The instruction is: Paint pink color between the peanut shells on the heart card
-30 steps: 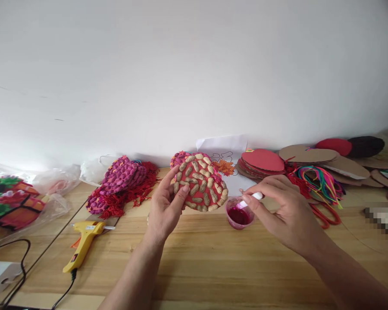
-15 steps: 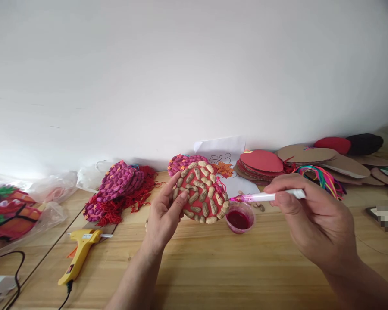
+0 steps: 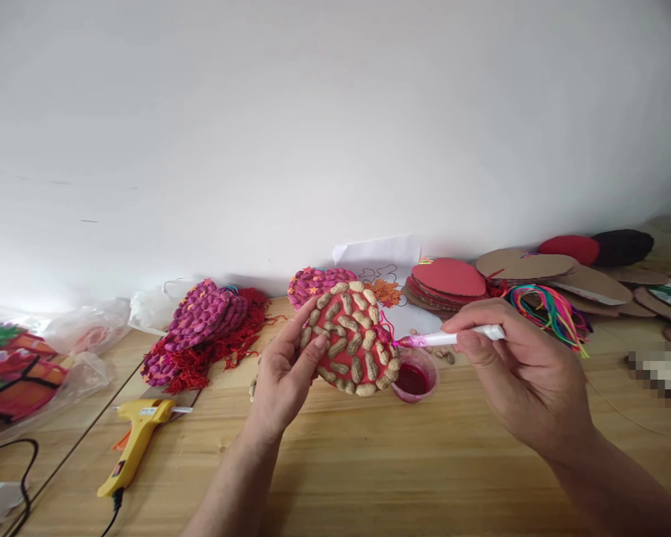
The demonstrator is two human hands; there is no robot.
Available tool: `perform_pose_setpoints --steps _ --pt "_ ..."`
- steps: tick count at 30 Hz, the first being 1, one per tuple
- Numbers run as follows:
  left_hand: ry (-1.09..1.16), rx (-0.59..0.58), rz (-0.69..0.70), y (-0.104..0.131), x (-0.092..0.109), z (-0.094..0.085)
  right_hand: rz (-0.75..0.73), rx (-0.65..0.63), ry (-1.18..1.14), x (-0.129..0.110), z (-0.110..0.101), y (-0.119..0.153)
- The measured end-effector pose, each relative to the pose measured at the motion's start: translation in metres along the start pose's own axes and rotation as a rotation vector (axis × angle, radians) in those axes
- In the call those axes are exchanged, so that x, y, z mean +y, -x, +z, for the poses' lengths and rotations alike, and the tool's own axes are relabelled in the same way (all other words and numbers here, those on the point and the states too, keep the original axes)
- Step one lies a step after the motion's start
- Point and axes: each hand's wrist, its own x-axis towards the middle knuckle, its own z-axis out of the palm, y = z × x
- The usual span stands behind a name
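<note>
Left hand (image 3: 282,373) pinches rim of light, stiff red cardboard disc studded with brittle glued peanut shells (image 3: 353,339); right hand (image 3: 523,373) pinches white-handled paintbrush (image 3: 452,338), tip at disc's edge.

One peanut-covered red disc (image 3: 351,337), one white paintbrush (image 3: 452,338), one cup of red paint (image 3: 414,377), one yellow glue gun (image 3: 134,444), two hands: left hand (image 3: 282,373), right hand (image 3: 523,377).

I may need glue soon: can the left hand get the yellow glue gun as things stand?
Probably not at once: the left hand holds the red peanut-covered disc. The yellow glue gun lies uncovered on the wooden table.
</note>
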Motion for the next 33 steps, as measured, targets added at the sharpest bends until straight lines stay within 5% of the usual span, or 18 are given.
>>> perform_pose_setpoints --steps 33 --pt "-0.186 0.012 0.172 0.0069 -0.0044 0.0041 -0.266 -0.141 0.177 -0.0074 0.0016 -0.001"
